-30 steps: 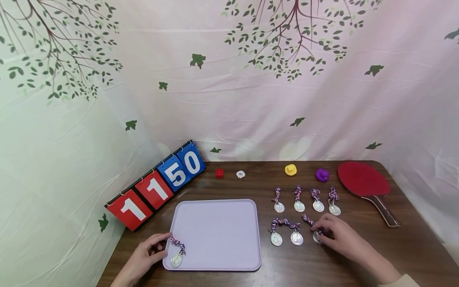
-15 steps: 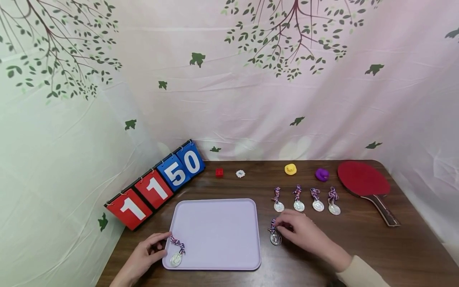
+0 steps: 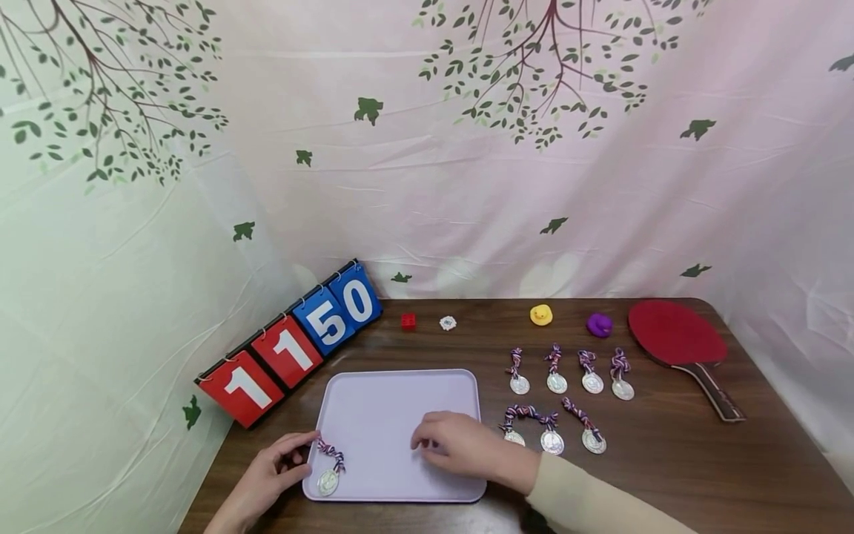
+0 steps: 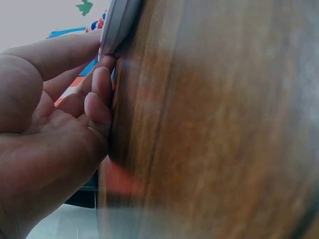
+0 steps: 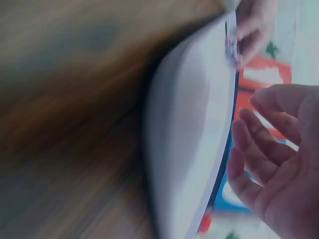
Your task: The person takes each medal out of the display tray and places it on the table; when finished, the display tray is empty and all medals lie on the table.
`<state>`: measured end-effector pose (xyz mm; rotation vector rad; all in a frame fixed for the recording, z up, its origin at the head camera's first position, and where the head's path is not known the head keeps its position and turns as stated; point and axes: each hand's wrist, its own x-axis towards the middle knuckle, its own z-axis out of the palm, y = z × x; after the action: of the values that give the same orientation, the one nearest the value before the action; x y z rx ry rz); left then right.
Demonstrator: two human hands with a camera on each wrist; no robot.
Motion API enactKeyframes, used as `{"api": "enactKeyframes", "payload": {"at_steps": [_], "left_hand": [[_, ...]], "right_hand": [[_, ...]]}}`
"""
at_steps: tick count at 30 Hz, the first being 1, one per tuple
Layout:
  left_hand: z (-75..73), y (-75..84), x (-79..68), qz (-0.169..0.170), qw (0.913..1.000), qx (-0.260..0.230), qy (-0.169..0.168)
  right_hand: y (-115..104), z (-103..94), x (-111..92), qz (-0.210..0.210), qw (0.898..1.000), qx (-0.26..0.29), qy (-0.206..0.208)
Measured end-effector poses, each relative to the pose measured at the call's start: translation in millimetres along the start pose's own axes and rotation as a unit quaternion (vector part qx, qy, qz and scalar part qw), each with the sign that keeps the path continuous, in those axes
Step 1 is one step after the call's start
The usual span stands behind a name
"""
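Observation:
A lilac tray [image 3: 400, 415] lies on the table with one silver medal [image 3: 328, 482] on a striped ribbon near its left edge. At that edge my left hand [image 3: 267, 475] grips the tray's rim, fingers bent, beside the ribbon. In the left wrist view the rim [image 4: 117, 25] meets the fingers of the left hand [image 4: 65, 104]. My right hand [image 3: 457, 445] hovers over the tray's right half, fingers loosely bent and nothing in them, as the right wrist view of the hand [image 5: 279, 159] also shows. Several more medals [image 3: 552, 442] lie in two rows right of the tray.
A flip scoreboard [image 3: 293, 345] leans behind the tray at left. Toward the back are a red brick [image 3: 408, 321], a white scalloped piece [image 3: 448, 323], a yellow duck [image 3: 541, 315] and a purple duck [image 3: 600, 325]. A table tennis paddle [image 3: 677, 334] lies at far right.
My right hand has swept left, from the rightmost front-row medal, past the leftmost one, to above the tray. The medals lie where they were. My left hand stays put.

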<state>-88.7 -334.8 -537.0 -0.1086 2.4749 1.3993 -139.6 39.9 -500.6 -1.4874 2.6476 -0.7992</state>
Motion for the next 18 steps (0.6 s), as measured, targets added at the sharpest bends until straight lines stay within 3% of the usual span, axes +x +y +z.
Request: {"api": "enactKeyframes", "payload": {"at_steps": [5, 12, 18], "left_hand": [[-0.2, -0.2, -0.2, -0.003, 1.0000, 0.000, 0.000], [-2.1, 0.9, -0.8, 0.000, 1.0000, 0.009, -0.003], [-2.1, -0.3, -0.6, 0.006, 0.9999, 0.001, -0.008]], "right_hand": [[-22.3, 14.1, 27.1, -0.031, 0.999, -0.007, -0.043], [-37.9, 39.3, 58.4, -0.037, 0.994, -0.007, -0.104], [-51.4, 58.8, 78.2, -0.044, 0.991, -0.021, -0.121]]}}
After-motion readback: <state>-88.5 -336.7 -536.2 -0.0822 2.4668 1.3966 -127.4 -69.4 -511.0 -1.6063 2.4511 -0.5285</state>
